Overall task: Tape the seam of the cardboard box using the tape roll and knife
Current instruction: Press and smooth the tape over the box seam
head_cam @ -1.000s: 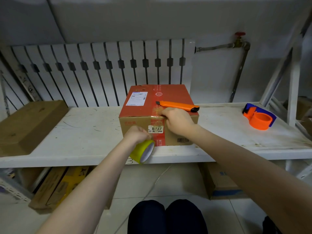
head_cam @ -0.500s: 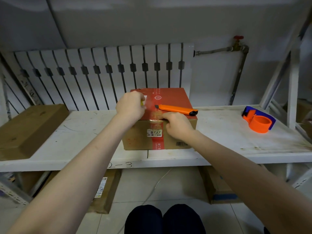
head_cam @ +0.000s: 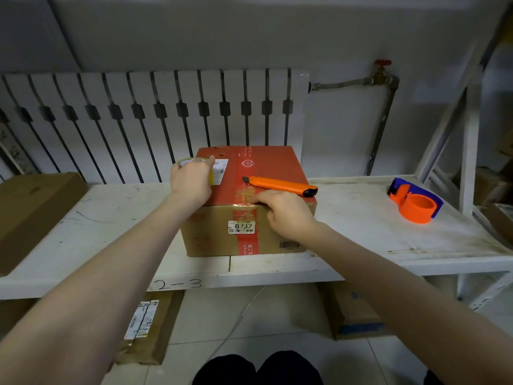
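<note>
Head cam, starting closest: dark-trousered knees at the bottom edge, pale floor tiles, and a flat brown parcel lying on the floor under the shelf. The parcel has a white printed sticker, but the print is too small to read. The white shelf has "2-3" handwritten on its front lip, and its painted top is scuffed and grimy.

The cardboard box sits on the shelf right at that front edge, roughly centre. It has plain brown sides and a glossy red printed top, with a red band running down the front and over the lid along the seam. A small white sticker on the front reads "8737" with a few Chinese characters below it, and there's a barcode at lower right.

The right hand rests on the box's top front edge, fingertips pressing down on shiny clear tape at the seam without gripping anything. The left hand is curled round the yellow-rimmed tape roll, holding it over the lid's left side just by a white shipping label that can't be read. The knife is a long orange plastic cutter with a black end. It lies flat on the lid just behind the right hand, grey blade tip showing.

Further right on the shelf sits an orange and blue tape dispenser. Behind it all are a white ribbed radiator and a metal pipe with a red valve.
</note>
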The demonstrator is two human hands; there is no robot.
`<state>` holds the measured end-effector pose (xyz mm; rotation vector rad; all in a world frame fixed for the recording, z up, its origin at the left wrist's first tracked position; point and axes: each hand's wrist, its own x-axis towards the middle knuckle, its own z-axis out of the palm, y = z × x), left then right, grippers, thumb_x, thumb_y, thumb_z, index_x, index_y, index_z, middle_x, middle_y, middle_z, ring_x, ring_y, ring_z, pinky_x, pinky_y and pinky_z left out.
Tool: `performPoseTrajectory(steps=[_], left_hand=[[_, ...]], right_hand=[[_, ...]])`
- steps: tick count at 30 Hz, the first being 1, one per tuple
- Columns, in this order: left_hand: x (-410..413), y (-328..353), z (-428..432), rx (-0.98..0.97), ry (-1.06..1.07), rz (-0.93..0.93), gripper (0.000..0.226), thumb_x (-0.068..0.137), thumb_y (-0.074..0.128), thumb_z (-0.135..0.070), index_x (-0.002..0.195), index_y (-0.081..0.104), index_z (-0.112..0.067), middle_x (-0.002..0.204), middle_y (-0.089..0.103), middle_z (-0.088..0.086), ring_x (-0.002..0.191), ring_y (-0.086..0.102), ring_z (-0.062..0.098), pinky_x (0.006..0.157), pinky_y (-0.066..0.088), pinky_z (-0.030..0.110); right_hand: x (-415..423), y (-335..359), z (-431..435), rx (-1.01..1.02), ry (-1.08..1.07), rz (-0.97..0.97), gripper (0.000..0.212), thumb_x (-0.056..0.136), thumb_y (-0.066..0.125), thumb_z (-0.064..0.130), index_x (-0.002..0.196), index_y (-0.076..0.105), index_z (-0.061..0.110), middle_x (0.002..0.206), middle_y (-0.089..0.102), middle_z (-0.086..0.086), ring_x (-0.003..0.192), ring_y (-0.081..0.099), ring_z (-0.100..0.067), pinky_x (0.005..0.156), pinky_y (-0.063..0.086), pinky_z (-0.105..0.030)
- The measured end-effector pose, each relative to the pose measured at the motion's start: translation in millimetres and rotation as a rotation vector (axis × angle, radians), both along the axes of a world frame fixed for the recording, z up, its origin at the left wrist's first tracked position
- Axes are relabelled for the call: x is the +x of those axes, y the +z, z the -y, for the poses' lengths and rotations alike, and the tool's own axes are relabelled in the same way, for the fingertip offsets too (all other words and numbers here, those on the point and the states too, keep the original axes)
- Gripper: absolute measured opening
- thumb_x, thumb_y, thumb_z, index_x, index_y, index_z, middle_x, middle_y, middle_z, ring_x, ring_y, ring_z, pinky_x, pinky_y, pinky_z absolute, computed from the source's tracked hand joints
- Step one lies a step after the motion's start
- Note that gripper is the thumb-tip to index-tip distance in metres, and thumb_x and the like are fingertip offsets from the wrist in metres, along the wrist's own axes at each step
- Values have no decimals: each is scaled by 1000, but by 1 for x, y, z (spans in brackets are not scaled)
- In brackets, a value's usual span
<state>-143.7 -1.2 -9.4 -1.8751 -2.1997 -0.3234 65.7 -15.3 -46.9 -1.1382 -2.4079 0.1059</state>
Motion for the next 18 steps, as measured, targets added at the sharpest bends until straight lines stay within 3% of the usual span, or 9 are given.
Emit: performPoseTrajectory(steps=[3,5,8,11,18], left_hand=[[8,-3,5,145,-66,40,65,77,61,-6,138,41,-17,131,47,15,123,42,35,101,36,48],[15,-8,13,285,-259,47,49,75,58,2,123,56,-11,122,53,14,115,48,33,90,45,45],[19,-19,24,198,-523,131,34,77,51,4,103,69,-10,106,63,8,102,56,28,84,49,41],[14,-29,27,87,-528,193,31,84,52,-5,109,68,-13,109,66,5,103,59,24,90,48,39],[11,-32,29,34,-489,285,35,85,50,-3,115,67,-13,117,68,4,109,60,22,96,46,34]], right_hand=[[3,-2,-2,10,24,-4,41,86,47,-2,119,62,17,120,65,-2,109,60,-24,87,52,-41],[3,-6,-4,42,23,-12,43,83,50,-2,120,60,18,122,64,-1,109,59,-22,86,53,-40],[0,-16,-6,159,24,17,44,79,57,4,121,58,19,119,64,1,108,59,-21,82,53,-36],[0,-26,-8,268,49,10,42,76,62,7,117,59,16,113,65,-1,103,60,-22,81,50,-35],[-4,-31,-15,391,69,34,32,77,69,24,106,61,13,107,65,-4,93,61,-23,73,50,-35]])
